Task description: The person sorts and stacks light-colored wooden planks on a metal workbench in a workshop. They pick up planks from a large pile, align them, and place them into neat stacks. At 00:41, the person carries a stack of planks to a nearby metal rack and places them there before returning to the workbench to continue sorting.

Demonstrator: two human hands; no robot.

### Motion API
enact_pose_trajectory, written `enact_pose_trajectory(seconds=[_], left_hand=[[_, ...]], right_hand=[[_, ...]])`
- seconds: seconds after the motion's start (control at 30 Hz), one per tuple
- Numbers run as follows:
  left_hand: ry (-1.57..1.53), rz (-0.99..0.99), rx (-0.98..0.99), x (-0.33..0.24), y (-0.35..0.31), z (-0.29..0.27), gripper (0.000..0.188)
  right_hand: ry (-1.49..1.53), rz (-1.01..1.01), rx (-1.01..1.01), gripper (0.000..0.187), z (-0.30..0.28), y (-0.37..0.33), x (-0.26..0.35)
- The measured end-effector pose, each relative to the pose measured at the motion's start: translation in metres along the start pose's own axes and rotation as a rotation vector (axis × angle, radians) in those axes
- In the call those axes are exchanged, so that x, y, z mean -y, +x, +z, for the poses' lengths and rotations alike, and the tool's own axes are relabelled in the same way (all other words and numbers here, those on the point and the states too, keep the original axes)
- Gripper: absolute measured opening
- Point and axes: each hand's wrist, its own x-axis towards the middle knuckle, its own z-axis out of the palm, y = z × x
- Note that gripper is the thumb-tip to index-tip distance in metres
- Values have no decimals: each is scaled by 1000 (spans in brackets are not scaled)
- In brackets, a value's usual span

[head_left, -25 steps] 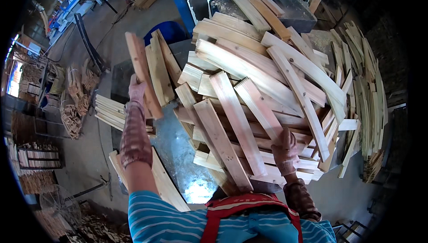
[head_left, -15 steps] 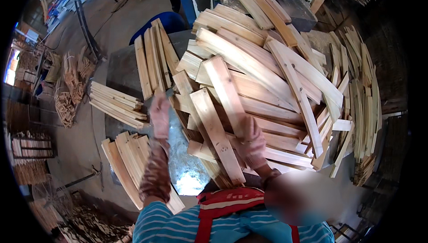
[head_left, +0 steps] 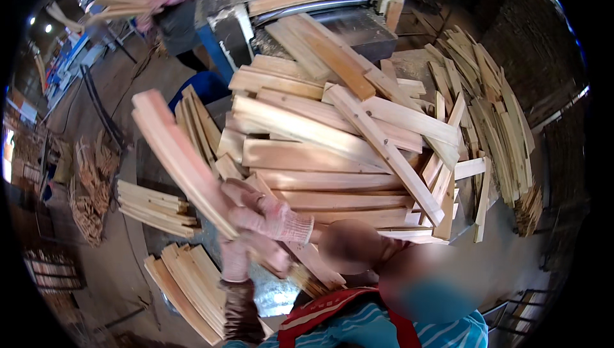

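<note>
A wooden board (head_left: 182,153), maybe two lying together, slants up to the left in front of me. My right hand (head_left: 275,217), in a pale pink knitted glove, is closed around its middle to lower part. Just below, my left hand (head_left: 235,260), gloved alike, is closed at the board's lower end; its fingers are partly hidden and smeared. To the right of both hands lies a big loose pile of wooden boards (head_left: 320,156). Under the raised board, several narrow boards (head_left: 198,118) stand out partly covered.
A short stack of boards (head_left: 157,207) and another bundle (head_left: 185,284) lie at the left on the metal table (head_left: 275,297). Behind the pile stands a machine with a roller (head_left: 313,9). More boards (head_left: 505,131) lean at the right. A co-worker (head_left: 169,3) carries boards at the far left.
My right hand has moved left, and a board is now lifted clear of the pile. The left hand has come down to its lower end. My view has shifted, bringing a co-worker into sight.
</note>
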Motion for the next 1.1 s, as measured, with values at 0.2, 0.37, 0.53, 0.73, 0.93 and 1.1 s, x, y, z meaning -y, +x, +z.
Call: enact_pose_trajectory(seconds=[0.2, 0.37, 0.53, 0.73, 0.93, 1.1], left_hand=[[151, 27, -100, -24, 207, -127, 65], [27, 157, -213, -18, 335, -165, 58], [191, 246, -116, -16, 341, -101, 60], [140, 457, 306, -65, 235, 91, 55], [-193, -65, 389, -69, 204, 240, 39], [-281, -259, 408, -50, 233, 283, 20]], right_hand=[[-826, -330, -607, 58, -185, 30, -14], [-1315, 249, -799, 48, -302, 22, -30], [-1391, 172, -694, 48, -304, 20, -48], [-1163, 419, -675, 59, -293, 14, -15], [-1157, 617, -515, 68, -303, 31, 14], [-1199, 677, -389, 52, -270, 27, 77]])
